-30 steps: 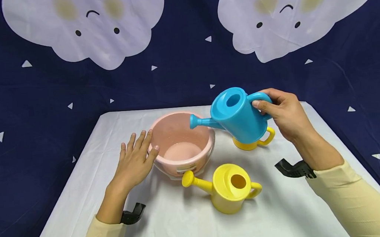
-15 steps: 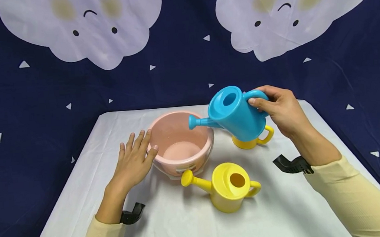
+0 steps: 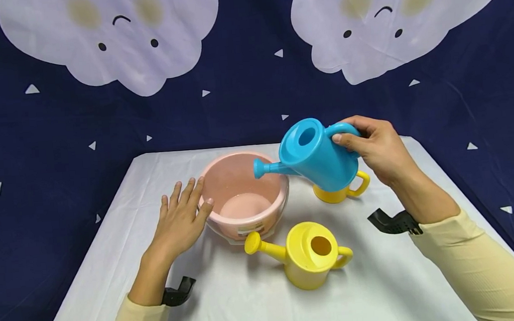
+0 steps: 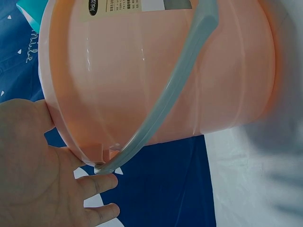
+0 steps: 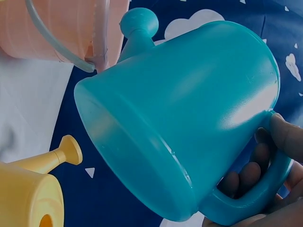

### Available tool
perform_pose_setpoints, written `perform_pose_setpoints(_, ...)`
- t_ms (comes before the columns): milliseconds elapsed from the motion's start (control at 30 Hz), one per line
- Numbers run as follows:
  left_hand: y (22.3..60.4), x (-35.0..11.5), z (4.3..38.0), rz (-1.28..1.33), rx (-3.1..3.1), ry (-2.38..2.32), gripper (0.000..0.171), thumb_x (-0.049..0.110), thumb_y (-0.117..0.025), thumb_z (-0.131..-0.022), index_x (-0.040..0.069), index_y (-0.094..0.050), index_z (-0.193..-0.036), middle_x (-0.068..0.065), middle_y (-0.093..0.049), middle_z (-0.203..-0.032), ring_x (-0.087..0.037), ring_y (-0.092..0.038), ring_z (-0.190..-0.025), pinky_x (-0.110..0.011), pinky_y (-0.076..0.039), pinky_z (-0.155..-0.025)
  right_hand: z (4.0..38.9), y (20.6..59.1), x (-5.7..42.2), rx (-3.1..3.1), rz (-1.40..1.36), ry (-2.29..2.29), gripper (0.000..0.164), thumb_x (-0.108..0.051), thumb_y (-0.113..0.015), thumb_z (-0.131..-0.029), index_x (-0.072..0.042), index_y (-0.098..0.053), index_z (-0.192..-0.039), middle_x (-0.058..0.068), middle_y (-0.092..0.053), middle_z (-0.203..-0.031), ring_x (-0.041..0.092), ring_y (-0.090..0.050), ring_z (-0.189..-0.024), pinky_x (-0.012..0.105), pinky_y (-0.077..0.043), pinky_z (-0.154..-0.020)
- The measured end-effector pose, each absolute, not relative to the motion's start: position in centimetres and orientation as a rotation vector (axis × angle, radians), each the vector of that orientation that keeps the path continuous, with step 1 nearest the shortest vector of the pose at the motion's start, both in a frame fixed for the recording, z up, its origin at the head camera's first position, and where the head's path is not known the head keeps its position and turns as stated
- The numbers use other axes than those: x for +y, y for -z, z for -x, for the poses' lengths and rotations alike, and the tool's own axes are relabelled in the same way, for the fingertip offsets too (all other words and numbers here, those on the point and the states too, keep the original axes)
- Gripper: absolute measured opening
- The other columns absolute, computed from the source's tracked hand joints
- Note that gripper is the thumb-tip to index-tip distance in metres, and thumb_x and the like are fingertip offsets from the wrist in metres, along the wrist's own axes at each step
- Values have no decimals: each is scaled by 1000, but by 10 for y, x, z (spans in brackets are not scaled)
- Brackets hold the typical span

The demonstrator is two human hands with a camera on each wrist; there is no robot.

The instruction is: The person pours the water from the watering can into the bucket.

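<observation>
A blue watering can [image 3: 322, 155] is held in the air by its handle in my right hand [image 3: 380, 148], tilted to the left. Its spout head hangs over the right side of a pink bucket [image 3: 261, 220]. In the right wrist view the fingers curl through the handle of the blue watering can [image 5: 189, 104]. My left hand [image 3: 178, 224] rests against the bucket's left rim with its fingers straight; the left wrist view has the hand [image 4: 42, 165] at the rim of the bucket [image 4: 128, 85], beside its grey handle [image 4: 161, 109]. Whether water flows cannot be seen.
A yellow watering can [image 3: 308, 262] stands in front of the bucket, spout pointing left. Behind the blue can, another yellow item with a handle [image 3: 363, 185] is mostly hidden. A white cloth [image 3: 232, 308] covers the table, with a dark blue backdrop [image 3: 248, 45] behind.
The blue watering can and my right hand have shifted slightly left, and the can leans a little more. My left hand stays at the bucket's rim.
</observation>
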State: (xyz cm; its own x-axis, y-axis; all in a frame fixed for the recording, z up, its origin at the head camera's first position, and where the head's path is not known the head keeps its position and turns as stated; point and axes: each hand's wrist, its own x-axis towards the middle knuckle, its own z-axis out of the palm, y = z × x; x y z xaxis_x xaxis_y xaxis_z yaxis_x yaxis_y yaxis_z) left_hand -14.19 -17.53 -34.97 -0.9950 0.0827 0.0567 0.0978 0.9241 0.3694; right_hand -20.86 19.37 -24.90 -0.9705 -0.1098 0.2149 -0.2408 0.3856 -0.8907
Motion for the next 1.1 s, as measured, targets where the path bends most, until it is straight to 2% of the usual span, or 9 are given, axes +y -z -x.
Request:
perform_pose_setpoints(300, 351, -177, 141, 136, -3035, 580, 66, 58, -20, -98, 23, -10, -153, -11, -12, -160, -36, 4, -148, -64, 5, -114, 208, 247, 188, -2563, -321, -1566, 41, -37, -67, -86, -7, -64, -114, -5, -62, -97, 16, -55, -98, 35, -46, -91)
perform_pose_setpoints(800, 348, -177, 141, 130, -3030, 555, 64, 56, -22, -99, 25, -11, -153, -9, -14, -160, -35, 1, -148, -63, 3, -115, 209, 244, 187, -2603, -341, -1539, 42, -38, -66, -86, -9, -63, -117, -6, -61, -101, 15, -54, -100, 37, -45, -93)
perform_pose_setpoints(1100, 348, -175, 141, 131, -3032, 546, 63, 56, -21, -99, 25, -12, -153, -9, -14, -160, -35, 1, -148, -63, 2, -115, 209, 243, 189, -2599, -353, -1537, 41, -38, -67, -85, -10, -64, -115, -8, -62, -99, 14, -54, -100, 29, -46, -89)
